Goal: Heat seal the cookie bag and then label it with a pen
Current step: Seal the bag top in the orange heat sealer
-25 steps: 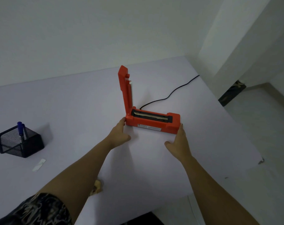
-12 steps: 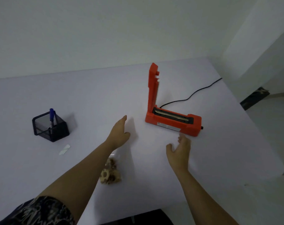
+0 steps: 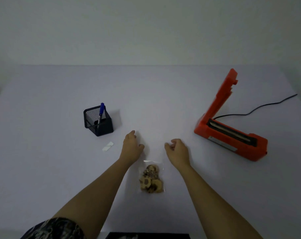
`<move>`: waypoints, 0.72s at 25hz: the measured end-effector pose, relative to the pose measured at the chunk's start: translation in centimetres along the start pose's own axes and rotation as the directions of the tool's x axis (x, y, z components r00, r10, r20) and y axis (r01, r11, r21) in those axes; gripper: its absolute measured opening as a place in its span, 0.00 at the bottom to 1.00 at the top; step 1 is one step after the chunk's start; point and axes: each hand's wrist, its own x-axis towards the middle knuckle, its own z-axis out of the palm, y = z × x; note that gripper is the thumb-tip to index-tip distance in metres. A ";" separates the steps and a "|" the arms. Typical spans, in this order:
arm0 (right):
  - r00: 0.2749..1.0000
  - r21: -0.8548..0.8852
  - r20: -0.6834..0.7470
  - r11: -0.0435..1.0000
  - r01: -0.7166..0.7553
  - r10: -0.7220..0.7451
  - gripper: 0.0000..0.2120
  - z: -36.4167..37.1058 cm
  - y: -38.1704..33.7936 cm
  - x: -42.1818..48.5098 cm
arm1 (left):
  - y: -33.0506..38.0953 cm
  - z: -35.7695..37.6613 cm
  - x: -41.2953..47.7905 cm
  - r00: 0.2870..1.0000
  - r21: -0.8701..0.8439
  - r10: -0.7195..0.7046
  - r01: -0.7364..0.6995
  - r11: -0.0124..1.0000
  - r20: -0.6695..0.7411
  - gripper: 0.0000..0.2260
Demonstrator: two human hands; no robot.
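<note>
A clear bag of cookies (image 3: 151, 179) lies flat on the white table (image 3: 60, 169), between my two forearms. My left hand (image 3: 131, 146) hovers just beyond the bag's top left, fingers apart and empty. My right hand (image 3: 178, 150) is to the bag's upper right, fingers loosely curled, holding nothing. The orange heat sealer (image 3: 232, 133) stands at the right with its lid raised upright. A blue pen (image 3: 101, 112) stands in a black mesh holder (image 3: 98, 122) at the left. A small white label (image 3: 108, 146) lies in front of the holder.
The sealer's black cord (image 3: 260, 107) trails off to the table's right edge. A pale wall runs behind the table. The table's near edge is at the bottom, by my patterned sleeve (image 3: 55, 228).
Both hands have let go of the sealer and drawn back toward the cookie bag. My view has swung left, so the sealer now sits at the right and the bag is in full view.
</note>
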 end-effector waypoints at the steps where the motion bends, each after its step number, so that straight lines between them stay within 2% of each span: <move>1: 1.000 -0.018 0.020 1.000 -0.019 0.019 0.18 0.4 -0.5 0.2 | -0.2 0.2 0.1 1.000 -0.024 -0.021 0.020 1.000 -0.024 0.28; 4: 0.993 -0.012 0.072 0.995 -0.098 0.098 0.22 1.3 -1.8 0.6 | 0.0 0.9 0.1 0.995 -0.111 -0.075 0.068 0.992 -0.060 0.28; 7: 0.982 0.073 0.085 0.982 -0.174 0.168 0.23 1.9 -2.4 1.0 | 0.3 1.0 0.1 0.988 -0.200 -0.129 0.109 0.974 -0.089 0.27; 9: 0.978 0.128 0.106 0.973 -0.193 0.180 0.18 2.0 -2.3 1.0 | 0.2 0.8 0.0 0.983 -0.296 -0.174 0.149 0.944 -0.059 0.24; 11: 0.976 0.171 0.147 0.967 -0.187 0.163 0.10 1.8 -2.1 0.9 | -0.2 0.4 0.0 0.978 -0.405 -0.202 0.205 0.891 0.050 0.18; 14: 0.974 0.298 0.179 0.936 -0.186 0.136 0.09 0.8 -1.6 0.5 | -0.1 -0.1 -0.3 0.977 -0.521 -0.118 0.195 0.831 0.178 0.10; 18: 0.963 0.503 0.229 0.830 -0.243 0.144 0.03 -1.8 -0.6 -0.4 | 2.5 0.1 -1.0 0.965 -0.542 0.056 0.096 0.835 0.257 0.08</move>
